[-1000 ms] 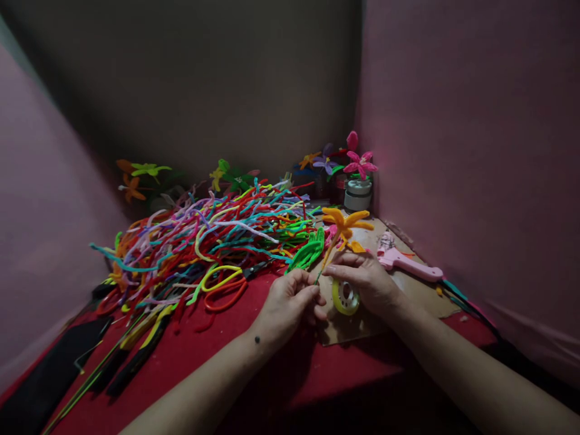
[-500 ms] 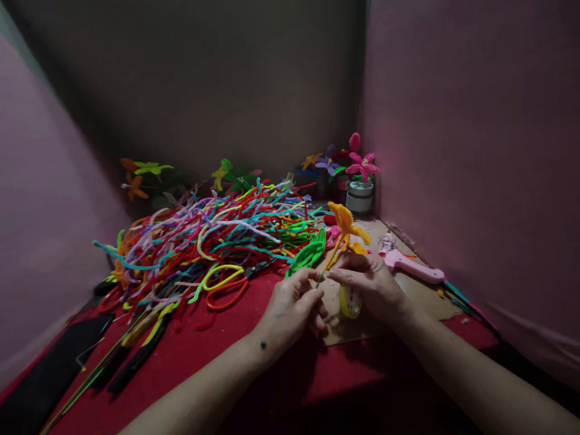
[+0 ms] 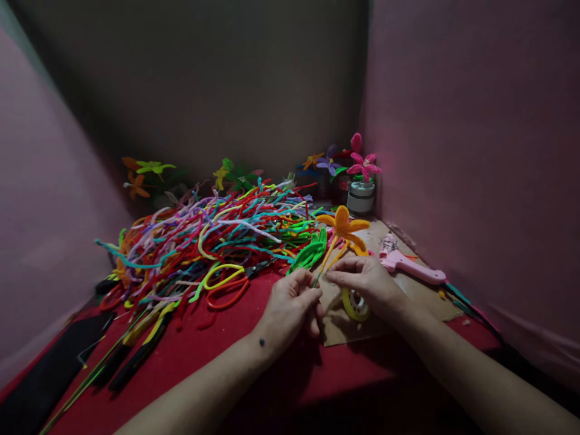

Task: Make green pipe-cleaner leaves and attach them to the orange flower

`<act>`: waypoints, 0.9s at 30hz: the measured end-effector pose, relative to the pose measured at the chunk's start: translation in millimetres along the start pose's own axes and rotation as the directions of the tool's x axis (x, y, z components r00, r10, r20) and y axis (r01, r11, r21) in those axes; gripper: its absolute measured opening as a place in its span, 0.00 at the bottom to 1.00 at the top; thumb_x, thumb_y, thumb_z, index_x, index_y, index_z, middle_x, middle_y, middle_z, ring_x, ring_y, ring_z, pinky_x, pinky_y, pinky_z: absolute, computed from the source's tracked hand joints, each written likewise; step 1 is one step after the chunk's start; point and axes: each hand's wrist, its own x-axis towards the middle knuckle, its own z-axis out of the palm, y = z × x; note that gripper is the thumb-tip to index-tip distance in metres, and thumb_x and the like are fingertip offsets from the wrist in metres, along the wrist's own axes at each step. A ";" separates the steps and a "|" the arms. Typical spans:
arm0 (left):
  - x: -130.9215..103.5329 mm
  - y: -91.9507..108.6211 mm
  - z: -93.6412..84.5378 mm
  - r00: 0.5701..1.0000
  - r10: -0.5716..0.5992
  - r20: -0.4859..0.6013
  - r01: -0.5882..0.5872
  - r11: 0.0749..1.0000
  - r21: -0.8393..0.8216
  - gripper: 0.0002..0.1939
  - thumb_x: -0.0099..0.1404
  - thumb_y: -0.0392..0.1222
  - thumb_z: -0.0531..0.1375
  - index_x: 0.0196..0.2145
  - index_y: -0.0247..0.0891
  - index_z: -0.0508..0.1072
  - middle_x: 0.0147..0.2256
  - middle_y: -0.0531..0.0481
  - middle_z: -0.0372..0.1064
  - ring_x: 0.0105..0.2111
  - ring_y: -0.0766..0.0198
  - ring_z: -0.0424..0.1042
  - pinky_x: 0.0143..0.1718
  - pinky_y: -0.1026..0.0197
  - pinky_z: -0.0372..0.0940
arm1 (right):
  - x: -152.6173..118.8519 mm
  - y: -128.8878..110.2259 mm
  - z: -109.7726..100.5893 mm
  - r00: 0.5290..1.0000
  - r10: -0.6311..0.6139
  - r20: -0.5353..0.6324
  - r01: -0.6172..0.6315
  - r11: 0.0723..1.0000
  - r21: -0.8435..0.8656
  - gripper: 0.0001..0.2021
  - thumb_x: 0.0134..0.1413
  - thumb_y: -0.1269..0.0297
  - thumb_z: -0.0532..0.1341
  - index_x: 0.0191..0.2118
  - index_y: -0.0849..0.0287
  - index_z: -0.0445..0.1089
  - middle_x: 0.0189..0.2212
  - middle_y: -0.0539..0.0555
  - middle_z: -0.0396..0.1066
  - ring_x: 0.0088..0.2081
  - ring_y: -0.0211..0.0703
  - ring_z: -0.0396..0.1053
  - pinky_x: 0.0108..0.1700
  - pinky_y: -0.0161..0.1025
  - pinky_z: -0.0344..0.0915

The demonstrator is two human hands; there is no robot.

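An orange fuzzy flower point(image 3: 343, 226) stands upright above my hands, its orange strands running down to a thin green stem. My left hand point(image 3: 294, 302) is closed in a pinch on that stem. Just to the right, my right hand point(image 3: 367, 281) has thumb and index finger pinched near the lower orange strands; whether they grip the stem or a strand is too small to tell. A yellow tape roll point(image 3: 356, 305) is partly hidden below my right hand. Green bent pipe cleaners point(image 3: 308, 254) lie behind my left hand.
Left of my hands is a big heap of colourful pipe cleaners point(image 3: 217, 226), with scissors point(image 3: 228, 296) and pliers point(image 3: 140, 356) before it. A pink glue gun point(image 3: 414, 267) lies on cardboard point(image 3: 419, 299) at right. Potted pink flowers point(image 3: 364, 164) stand behind.
The orange flower has turned, so its petals now spread open toward the camera. My right hand has shifted slightly, and more of the yellow tape roll shows.
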 end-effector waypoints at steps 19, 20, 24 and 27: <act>0.4 0.1 2.4 0.999 -0.038 -0.018 0.038 0.999 -0.032 0.09 0.53 0.37 0.57 0.27 0.39 0.57 0.15 0.58 0.65 0.08 0.71 0.59 0.07 0.72 0.52 | -10.0 -5.6 4.5 0.998 0.041 -0.046 -0.024 0.946 0.322 0.09 0.32 0.64 0.68 0.20 0.63 0.69 0.15 0.46 0.60 0.19 0.30 0.54 0.22 0.32 0.50; -0.2 0.3 1.9 0.999 -0.047 0.009 0.048 0.996 -0.069 0.09 0.53 0.38 0.58 0.28 0.38 0.57 0.15 0.58 0.66 0.08 0.71 0.59 0.07 0.72 0.52 | -10.4 -5.7 3.5 0.998 0.049 -0.044 -0.032 0.945 0.327 0.09 0.33 0.63 0.68 0.20 0.63 0.69 0.15 0.46 0.60 0.19 0.30 0.55 0.22 0.32 0.50; 0.7 -3.4 -2.3 0.985 -0.025 0.169 0.063 0.973 -0.223 0.09 0.56 0.39 0.58 0.29 0.37 0.58 0.18 0.54 0.69 0.10 0.72 0.62 0.11 0.72 0.54 | -10.7 -2.2 -2.5 0.999 0.021 -0.046 -0.008 0.963 0.271 0.10 0.36 0.62 0.66 0.20 0.63 0.69 0.16 0.46 0.59 0.19 0.30 0.55 0.22 0.32 0.51; 3.5 -7.7 -5.1 0.966 -0.007 0.258 0.089 0.947 -0.307 0.07 0.57 0.38 0.57 0.30 0.36 0.59 0.19 0.52 0.70 0.11 0.72 0.63 0.12 0.72 0.56 | -9.0 3.8 -5.8 0.996 -0.055 -0.073 0.068 0.979 0.190 0.10 0.37 0.61 0.66 0.20 0.64 0.70 0.16 0.47 0.61 0.20 0.31 0.56 0.23 0.32 0.52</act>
